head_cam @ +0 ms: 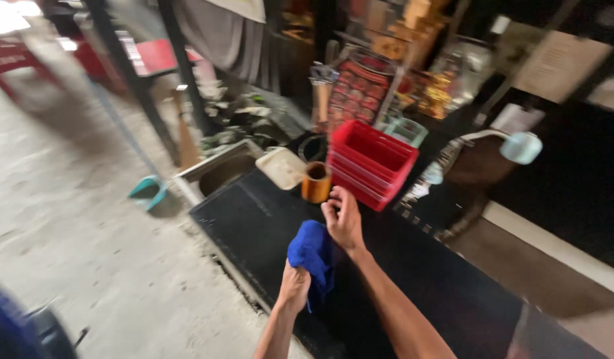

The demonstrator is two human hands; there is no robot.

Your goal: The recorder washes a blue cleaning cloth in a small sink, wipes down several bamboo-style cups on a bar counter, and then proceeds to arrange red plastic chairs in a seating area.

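A: What is the left hand doing?

B: It is closed around a soft, bright blue cloth, bunched up and held over the black countertop, near its front edge. The cloth droops below the fist, so I judge it light and limp, easy to crush and unlikely to slip.

A: And the right hand?

B: It is raised just above the cloth, fingers curled with the tips pinched together near the cloth's top. Whether it actually grips any fabric I cannot tell; the picture is blurred there.

A: Where would you take hold of such a cloth?

B: Anywhere, really. A loose rag gives no firm edge, so a full fist around the bunched middle holds it best, as the left hand does.

A: What stands nearby?

B: Just beyond the right hand, a small orange-brown cylindrical cup sits on the counter, beside a stack of red plastic crates. A cream rectangular tray lies further left, near a metal sink basin.
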